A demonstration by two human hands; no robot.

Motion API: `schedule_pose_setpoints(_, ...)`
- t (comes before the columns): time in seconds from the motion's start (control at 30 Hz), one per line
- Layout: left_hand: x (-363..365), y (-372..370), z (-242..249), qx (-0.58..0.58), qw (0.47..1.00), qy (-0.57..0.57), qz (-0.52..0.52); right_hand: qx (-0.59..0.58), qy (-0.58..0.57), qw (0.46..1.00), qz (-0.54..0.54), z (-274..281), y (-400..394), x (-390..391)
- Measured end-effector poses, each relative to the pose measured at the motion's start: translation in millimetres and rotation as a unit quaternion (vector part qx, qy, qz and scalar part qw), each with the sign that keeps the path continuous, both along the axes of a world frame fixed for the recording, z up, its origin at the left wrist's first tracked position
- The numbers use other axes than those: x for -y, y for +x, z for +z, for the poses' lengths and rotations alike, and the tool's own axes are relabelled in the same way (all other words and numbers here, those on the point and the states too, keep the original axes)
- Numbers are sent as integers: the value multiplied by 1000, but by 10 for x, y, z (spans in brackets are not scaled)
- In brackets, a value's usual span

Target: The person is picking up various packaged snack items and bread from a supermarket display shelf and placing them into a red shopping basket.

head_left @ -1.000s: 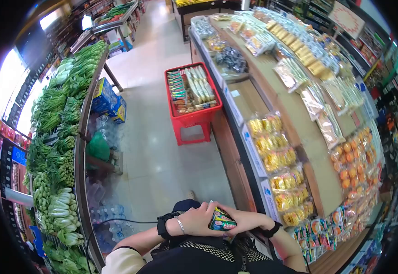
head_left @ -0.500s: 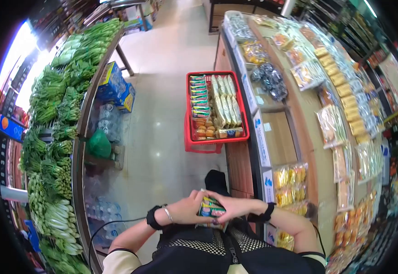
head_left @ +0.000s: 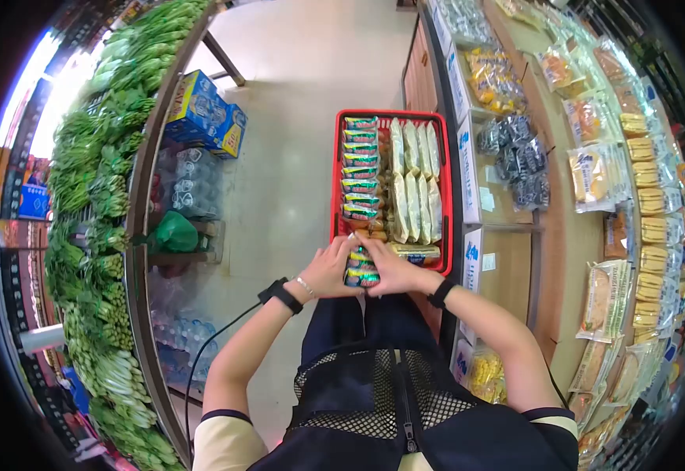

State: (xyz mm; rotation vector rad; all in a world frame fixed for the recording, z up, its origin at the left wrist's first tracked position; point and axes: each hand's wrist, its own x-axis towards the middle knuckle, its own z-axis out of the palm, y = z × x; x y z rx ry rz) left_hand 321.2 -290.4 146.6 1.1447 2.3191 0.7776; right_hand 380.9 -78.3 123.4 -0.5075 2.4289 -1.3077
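Both my hands meet just in front of my body at the near edge of a red basket (head_left: 335, 177). My left hand (head_left: 328, 268) and my right hand (head_left: 393, 271) are closed from either side around a small stack of green and yellow snack packets (head_left: 362, 276). Similar packets (head_left: 360, 170) stand in a column along the basket's left side. To their right are two rows of long pale wrapped packs (head_left: 415, 206). A gold-and-blue pack (head_left: 417, 252) lies at the near right corner. Brown buns at the near left are mostly hidden by my hands.
A shelf of leafy vegetables (head_left: 95, 180) runs along my left, with blue boxes (head_left: 205, 114), bottled water (head_left: 195, 184) and a green bag (head_left: 176, 233) beneath. On my right, a display shelf (head_left: 558, 243) holds wrapped breads and dark packets (head_left: 513, 153). Tiled floor (head_left: 280, 157) lies between.
I have come closer to the basket. My hands, still around the packets, have moved forward from near my waist to its near edge.
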Motion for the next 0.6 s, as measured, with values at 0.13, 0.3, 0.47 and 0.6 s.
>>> schedule_pose_setpoints(0.13, -307, -504, -720, -49, 999, -2, -17, 3, 99, 994, -54, -538, -404, -137)
schedule_pose_setpoints(0.3, -401, -736, -1210, -55, 997, -51, -29, -22, 127, 987, -98, -915, -615, -141)
schedule_pose_setpoints(0.47, -398, -751, -1211, -104, 994, -27, 0, -25, 194, 976, -94, -962, -697, -53)
schedule_pose_setpoints(0.6, -395, -863, -1156, -122, 989, -87, -13, -54, 270, 956, -103, -1133, -759, 67)
